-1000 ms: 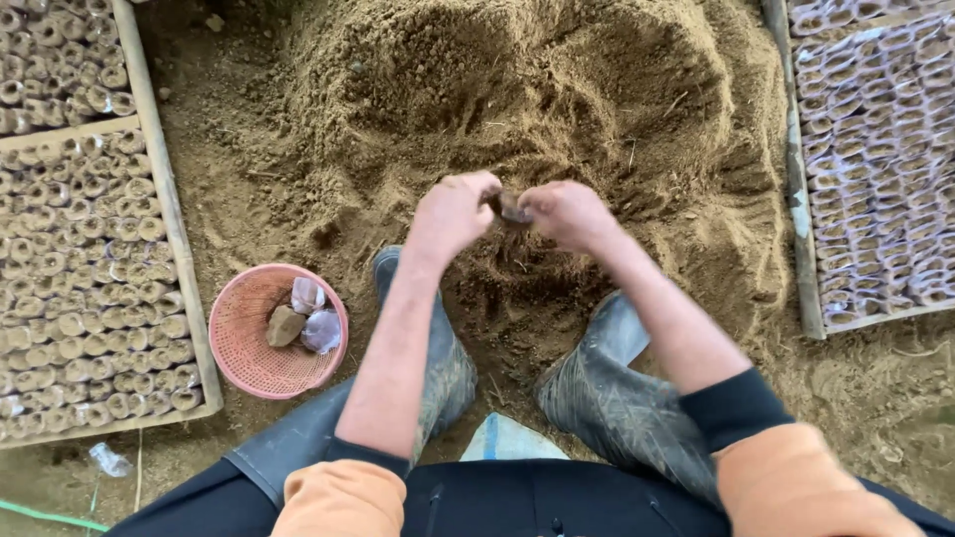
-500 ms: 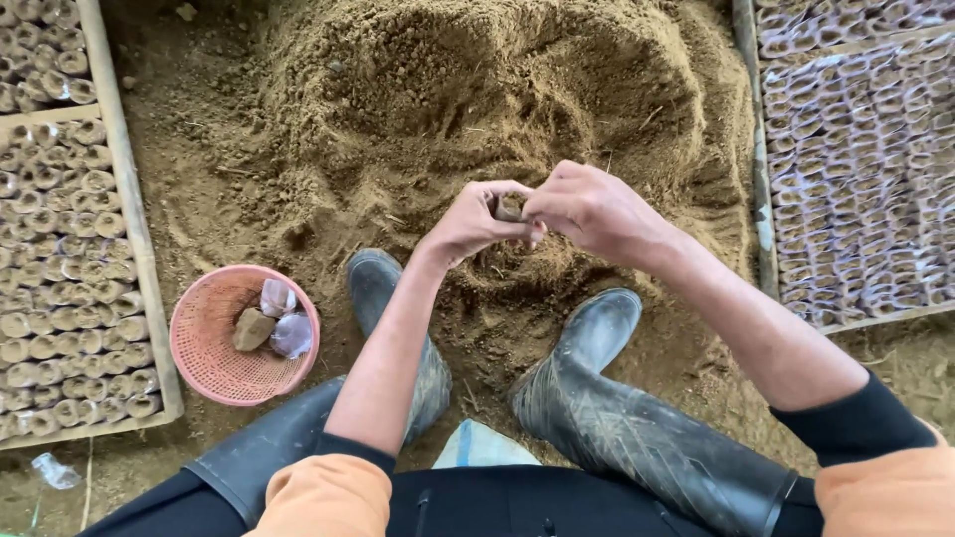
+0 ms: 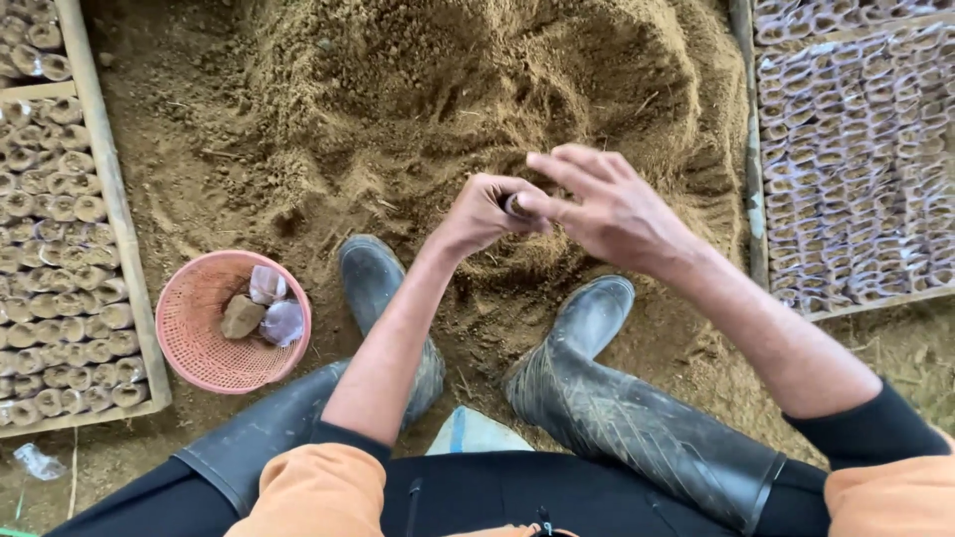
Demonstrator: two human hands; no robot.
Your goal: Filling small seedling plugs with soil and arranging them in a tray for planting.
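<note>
My left hand (image 3: pixel 482 212) is closed around a small soil-filled seedling bag (image 3: pixel 517 206), of which only the top shows. My right hand (image 3: pixel 607 204) touches the top of that bag with its fingertips, the other fingers spread. Both hands hover over a large pile of brown soil (image 3: pixel 448 89), just above my two black rubber boots (image 3: pixel 587 328).
A pink plastic basket (image 3: pixel 199 348) with a few lumps and small bags stands at my left boot. A wooden-framed bed of filled bags (image 3: pixel 60 259) lies on the left. Rows of empty clear bags (image 3: pixel 856 149) lie on the right.
The view has shifted and my hands sit a little lower and more to the right. My right hand's fingers have spread open over the bag's top.
</note>
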